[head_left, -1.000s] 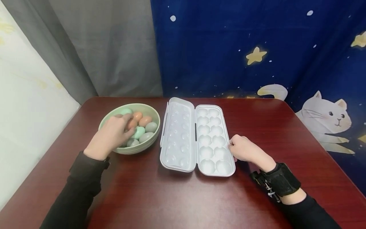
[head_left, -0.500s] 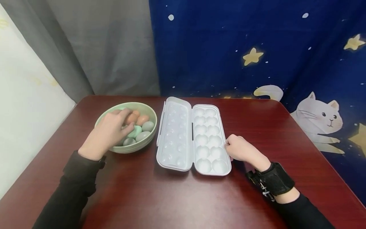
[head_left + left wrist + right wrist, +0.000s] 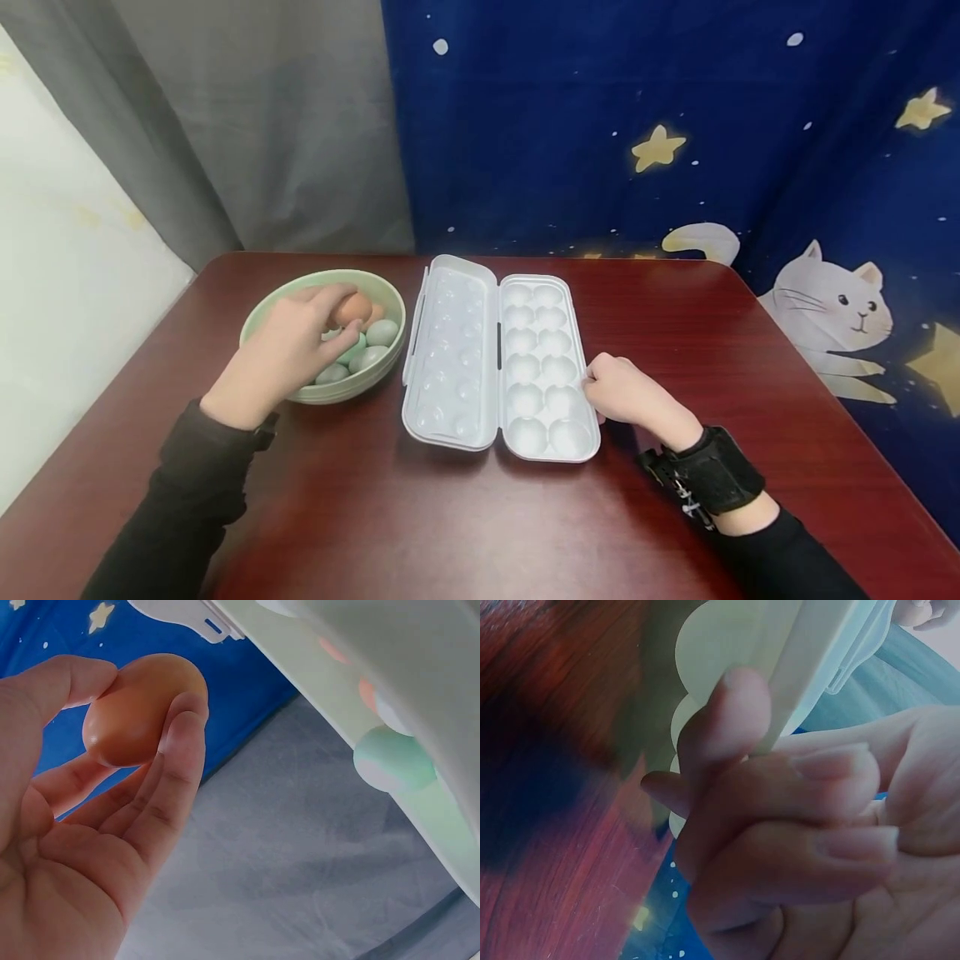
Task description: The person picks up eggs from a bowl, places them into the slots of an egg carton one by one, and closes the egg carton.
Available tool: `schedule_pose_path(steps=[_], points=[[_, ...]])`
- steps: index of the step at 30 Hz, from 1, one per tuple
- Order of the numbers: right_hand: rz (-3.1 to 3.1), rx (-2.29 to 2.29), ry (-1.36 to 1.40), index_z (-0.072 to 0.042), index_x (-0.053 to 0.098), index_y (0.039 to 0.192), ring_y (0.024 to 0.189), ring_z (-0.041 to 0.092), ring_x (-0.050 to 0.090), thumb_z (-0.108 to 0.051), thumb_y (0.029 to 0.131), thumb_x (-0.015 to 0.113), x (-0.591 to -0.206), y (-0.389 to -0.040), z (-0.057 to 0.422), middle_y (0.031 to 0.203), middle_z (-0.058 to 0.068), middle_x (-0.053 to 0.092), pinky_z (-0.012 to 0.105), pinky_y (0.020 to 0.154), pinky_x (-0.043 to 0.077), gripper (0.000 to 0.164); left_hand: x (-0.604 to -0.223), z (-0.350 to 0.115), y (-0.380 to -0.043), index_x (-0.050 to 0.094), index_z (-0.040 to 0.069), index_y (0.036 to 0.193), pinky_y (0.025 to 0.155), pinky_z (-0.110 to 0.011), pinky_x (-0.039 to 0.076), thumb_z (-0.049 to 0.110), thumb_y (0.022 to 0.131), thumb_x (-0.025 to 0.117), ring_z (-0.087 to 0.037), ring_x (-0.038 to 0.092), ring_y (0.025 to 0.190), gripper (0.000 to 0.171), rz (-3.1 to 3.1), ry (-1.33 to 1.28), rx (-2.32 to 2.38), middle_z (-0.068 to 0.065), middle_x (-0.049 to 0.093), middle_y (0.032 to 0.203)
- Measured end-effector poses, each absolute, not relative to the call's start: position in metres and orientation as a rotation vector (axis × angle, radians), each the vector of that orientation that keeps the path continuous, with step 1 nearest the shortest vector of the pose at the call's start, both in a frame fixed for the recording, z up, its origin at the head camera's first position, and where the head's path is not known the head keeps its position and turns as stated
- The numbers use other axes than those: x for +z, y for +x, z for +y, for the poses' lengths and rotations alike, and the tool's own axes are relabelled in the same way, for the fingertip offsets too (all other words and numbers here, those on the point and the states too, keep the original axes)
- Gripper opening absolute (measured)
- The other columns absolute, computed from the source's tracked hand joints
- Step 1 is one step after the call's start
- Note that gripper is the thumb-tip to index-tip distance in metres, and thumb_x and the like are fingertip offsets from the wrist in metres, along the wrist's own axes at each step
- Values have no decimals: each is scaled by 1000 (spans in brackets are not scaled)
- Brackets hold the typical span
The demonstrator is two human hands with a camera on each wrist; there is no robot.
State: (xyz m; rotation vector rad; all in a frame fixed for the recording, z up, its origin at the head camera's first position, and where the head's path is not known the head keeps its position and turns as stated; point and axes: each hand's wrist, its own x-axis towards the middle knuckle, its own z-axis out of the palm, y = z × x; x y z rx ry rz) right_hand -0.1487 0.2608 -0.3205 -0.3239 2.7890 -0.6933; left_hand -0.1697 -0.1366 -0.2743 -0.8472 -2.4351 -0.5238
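In the head view my left hand (image 3: 288, 342) is over a pale green bowl (image 3: 337, 393), pinching a brown egg (image 3: 354, 308) between thumb and fingertips. The left wrist view shows that egg (image 3: 139, 712) held above the bowl's rim, apart from the other eggs. Green and grey eggs (image 3: 369, 358) lie in the bowl. A white egg box (image 3: 538, 385) with two rows of round hollows lies with its lid (image 3: 453, 358) folded back to the left. My right hand (image 3: 626, 390) grips the box's right edge with curled fingers; the right wrist view shows an index finger (image 3: 742, 712) against its side.
Everything stands on a dark red wooden table (image 3: 450, 533). A grey curtain (image 3: 300, 125) and a blue curtain (image 3: 525, 125) with stars and a cat hang behind the far edge. The upright lid lies between bowl and box hollows.
My left hand has closed on the brown egg and lifted it slightly out of the pile. The right hand keeps its place at the box edge. The head view has shifted a little.
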Motion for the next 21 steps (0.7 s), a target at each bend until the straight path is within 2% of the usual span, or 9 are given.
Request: schedule_pose_path(steps=[8, 15, 21], points=[[2804, -697, -327, -7, 53, 57, 49, 17, 54, 0, 83, 38, -323, -150, 261, 49, 5, 57, 29, 52, 40, 31, -263, -127, -177, 62, 4, 106, 66, -36, 43, 10, 86, 67, -19, 52, 71, 21, -2415, -913, -548, -3, 53, 77], [2817, -702, -326, -8, 53, 58, 50, 17, 58, 0, 85, 38, -324, -150, 263, 50, 3, 56, 30, 52, 43, 32, -231, -105, -184, 63, 2, 114, 70, -36, 49, 11, 89, 65, -20, 58, 79, 27, -2453, -1028, -538, -8, 62, 90], [2826, -690, -324, -9, 52, 56, 49, 17, 54, 0, 85, 38, -325, -150, 261, 48, 3, 56, 30, 51, 42, 33, -213, -81, -194, 61, 2, 109, 70, -34, 49, 7, 89, 63, -19, 57, 79, 21, -2477, -1167, -498, -5, 59, 85]])
